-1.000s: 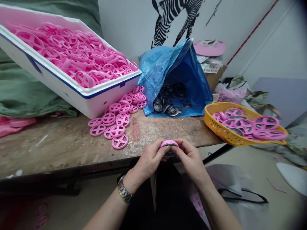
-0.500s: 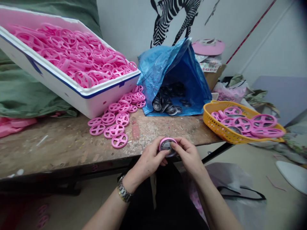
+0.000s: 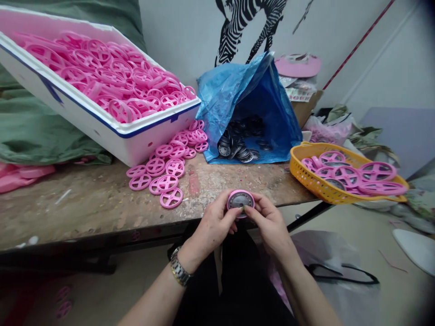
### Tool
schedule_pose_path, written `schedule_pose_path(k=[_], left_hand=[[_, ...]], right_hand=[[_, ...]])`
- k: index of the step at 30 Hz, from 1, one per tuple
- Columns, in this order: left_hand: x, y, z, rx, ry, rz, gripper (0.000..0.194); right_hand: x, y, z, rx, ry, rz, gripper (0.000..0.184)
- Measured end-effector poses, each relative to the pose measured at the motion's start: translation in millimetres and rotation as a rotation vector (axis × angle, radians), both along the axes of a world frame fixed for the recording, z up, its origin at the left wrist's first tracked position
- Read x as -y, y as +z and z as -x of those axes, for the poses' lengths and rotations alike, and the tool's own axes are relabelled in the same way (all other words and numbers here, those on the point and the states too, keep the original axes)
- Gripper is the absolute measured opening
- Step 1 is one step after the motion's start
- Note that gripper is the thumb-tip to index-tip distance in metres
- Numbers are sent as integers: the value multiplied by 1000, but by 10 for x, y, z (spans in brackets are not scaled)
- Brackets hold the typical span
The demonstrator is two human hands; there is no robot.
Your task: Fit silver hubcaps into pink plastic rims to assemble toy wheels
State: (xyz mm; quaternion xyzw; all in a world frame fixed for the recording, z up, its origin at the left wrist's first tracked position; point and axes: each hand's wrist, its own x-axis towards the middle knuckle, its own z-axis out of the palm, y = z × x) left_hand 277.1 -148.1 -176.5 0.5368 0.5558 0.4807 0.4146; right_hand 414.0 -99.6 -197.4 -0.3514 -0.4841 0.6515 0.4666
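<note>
Between my two hands is a small toy wheel [image 3: 240, 199], a dark grey disc with a pink ring around its rim. My left hand [image 3: 219, 215] grips it from the left, thumb pressed on the disc's lower face. From the right, my right hand [image 3: 267, 216] closes on it, its thumb also on the disc near the centre hole. The fingers behind the wheel are mostly hidden. Loose pink spoked wheel rings [image 3: 171, 198] lie on the worn wooden table [image 3: 91, 203] to the left of my hands.
A white foam box [image 3: 125, 145] full of pink rings leans at the left. Behind my hands, a blue bag [image 3: 217, 95] lies open with dark discs [image 3: 234, 145] inside. A yellow basket [image 3: 306, 181] of pink-rimmed wheels overhangs the table's right end. A clear plastic bag [image 3: 340, 280] lies below.
My right thumb has slid down the disc towards my left thumb, uncovering more of its face. The pink ring now shows around more of the disc's edge.
</note>
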Motion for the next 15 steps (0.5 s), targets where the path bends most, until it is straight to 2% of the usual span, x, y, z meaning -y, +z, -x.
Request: schedule_pose_path(k=[2, 5, 8, 9, 10, 13, 15], left_hand=[[-14, 6, 14, -112, 6, -64, 38], [-8, 19, 107, -419, 73, -251, 37], [36, 38, 315, -754, 204, -394, 31], [58, 45, 407, -854, 262, -411, 29], [84, 50, 504, -941, 326, -411, 29], [168, 41, 796, -1152, 530, -286, 35], [216, 1, 955, -1255, 608, -139, 44]], right_hand=[[-19, -3, 0, -48, -9, 78, 36], [-143, 65, -101, -182, -109, 145, 35], [-405, 272, -377, -415, -300, 125, 26], [-501, 364, -494, -500, -379, 115, 15], [-590, 457, -611, -598, -497, 87, 6], [-747, 665, -875, -718, -549, 27, 33], [-754, 681, -923, -717, -531, 11, 42]])
